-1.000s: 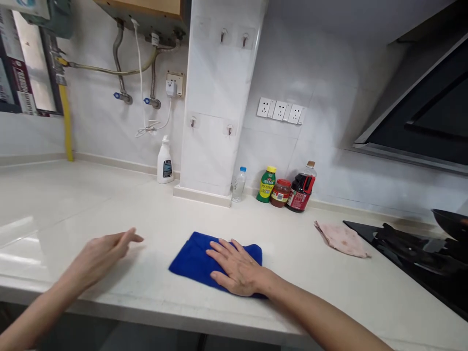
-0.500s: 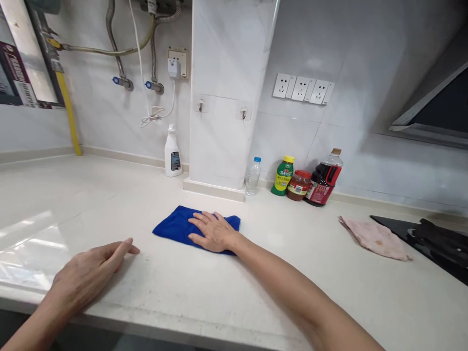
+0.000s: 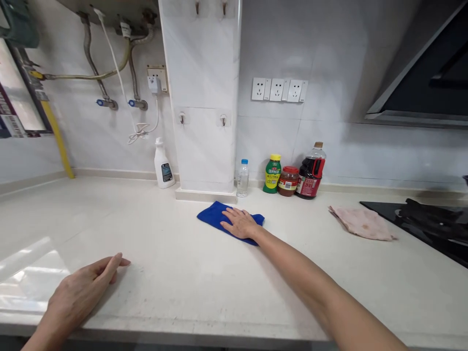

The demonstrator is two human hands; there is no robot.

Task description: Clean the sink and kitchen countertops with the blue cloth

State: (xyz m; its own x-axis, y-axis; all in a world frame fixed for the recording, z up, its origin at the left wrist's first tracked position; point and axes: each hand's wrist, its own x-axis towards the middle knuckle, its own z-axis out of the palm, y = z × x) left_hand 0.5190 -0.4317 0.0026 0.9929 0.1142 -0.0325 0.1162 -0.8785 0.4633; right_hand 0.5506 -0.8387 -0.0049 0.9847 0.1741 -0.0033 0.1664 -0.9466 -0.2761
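Near the pillar's foot a folded blue cloth (image 3: 215, 214) lies flat on the white countertop (image 3: 175, 278). My right hand (image 3: 239, 223) presses down on it, palm low and fingers stretched out and spread. The cloth shows beyond the fingertips and on both sides of the hand. At the left, near the counter's front edge, is my left hand (image 3: 86, 285). Its fingers are loosely curled together with the thumb along them, and nothing shows in them. Small dark specks mark the counter by that hand.
A white spray bottle (image 3: 163, 165) stands left of the tiled pillar (image 3: 204, 151). Right of it stand a clear bottle (image 3: 242, 180), a green bottle (image 3: 272, 175), a red-lidded jar (image 3: 288, 182) and a dark sauce bottle (image 3: 310, 173). A pink cloth (image 3: 360, 223) lies beside the black stove (image 3: 438, 224).
My right hand has slid the blue cloth rightward and farther back, closer to the pillar and clear bottle. The view has shifted too. My left hand keeps about the same pose.
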